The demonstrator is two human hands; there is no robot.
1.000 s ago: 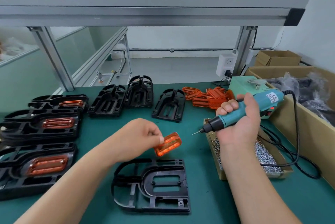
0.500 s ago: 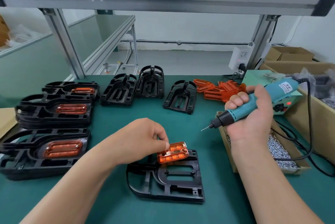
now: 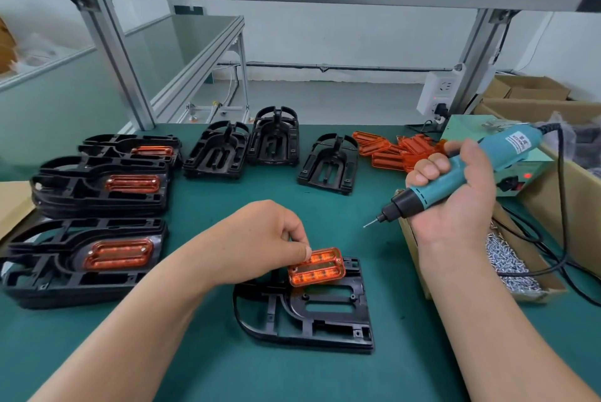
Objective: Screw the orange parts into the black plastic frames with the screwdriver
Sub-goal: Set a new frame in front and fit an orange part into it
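Above frame (image 3: 309, 335), left hand (image 3: 257, 239) pinches part (image 3: 317, 267)

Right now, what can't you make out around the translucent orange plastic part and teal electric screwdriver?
Head view:
Left end of the orange part: covered by the left hand.
Bit tip of the screwdriver: too small to show any screw.
White label on it: blurred.
Part of the cardboard box of silver screws: hidden by the right forearm.

L hand (image 3: 257, 239) palm down, thumb & forefinger pinching an orange part (image 3: 316, 266) by its upper-left corner. R hand (image 3: 455, 203) raised to its right, fist wrapped round the screwdriver (image 3: 507, 146), bit angled down-left toward L hand. Hands apart; both forearms bare.
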